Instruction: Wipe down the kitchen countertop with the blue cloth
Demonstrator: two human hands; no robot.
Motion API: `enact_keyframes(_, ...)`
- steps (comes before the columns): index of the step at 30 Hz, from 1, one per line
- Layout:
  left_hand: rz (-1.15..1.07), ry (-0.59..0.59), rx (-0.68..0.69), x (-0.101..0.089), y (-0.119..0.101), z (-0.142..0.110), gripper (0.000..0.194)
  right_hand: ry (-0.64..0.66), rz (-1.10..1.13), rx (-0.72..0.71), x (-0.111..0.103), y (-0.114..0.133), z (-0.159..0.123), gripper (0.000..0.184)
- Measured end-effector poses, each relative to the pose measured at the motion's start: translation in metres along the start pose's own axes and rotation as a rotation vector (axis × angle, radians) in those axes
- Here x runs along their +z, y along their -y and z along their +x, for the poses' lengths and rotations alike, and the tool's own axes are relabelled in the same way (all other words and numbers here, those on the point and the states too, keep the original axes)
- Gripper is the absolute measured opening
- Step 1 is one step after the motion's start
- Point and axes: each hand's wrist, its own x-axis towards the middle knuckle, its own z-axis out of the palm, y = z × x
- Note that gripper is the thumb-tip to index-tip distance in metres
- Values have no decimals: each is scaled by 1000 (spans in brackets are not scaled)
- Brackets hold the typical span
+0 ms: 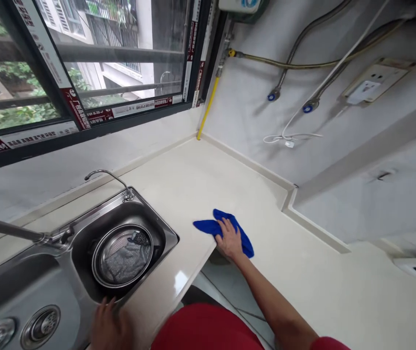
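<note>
My right hand [229, 238] presses a blue cloth [243, 239] against the cream countertop [266, 209] near the inner corner. Its fingers lie over the crumpled middle of the cloth, whose ends stick out to both sides. At the front edge of the steel sink [162, 233], my left hand [109, 325] rests with its fingers stretched forward, slightly blurred and holding nothing. In the right basin, ahead of that hand, stands a round metal pot [97, 265] with a grey patterned cloth [127, 262] in it.
A thin curved tap [109, 172] rises behind the sink, and a larger faucet [47, 238] reaches over the left basin. A yellow pipe [208, 107] meets the counter in the corner. A white cable [284, 138] hangs down the wall below the hoses. A low upstand [313, 228] borders the counter.
</note>
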Motion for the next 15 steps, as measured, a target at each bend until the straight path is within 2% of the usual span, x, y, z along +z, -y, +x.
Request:
enact_keyframes(3,-62,65,185,36,-48,19,52,-47,-22,210,1,-54,-30,62)
enact_keyframes(6,12,124,258,51,-79,24,50,-86,-8,403,3,-107,-77,64)
enact_keyframes(9,78,152,314,47,-88,20,51,-114,12,568,4,-150,-124,66)
enact_keyframes(11,79,166,323,43,-88,19,53,-110,25,655,2,-167,-147,67)
enact_keyframes(13,75,170,306,42,-88,20,55,-113,22,727,1,-175,-157,67)
enact_keyframes(15,73,165,282,44,-89,20,56,-147,2,789,1,-174,-154,66)
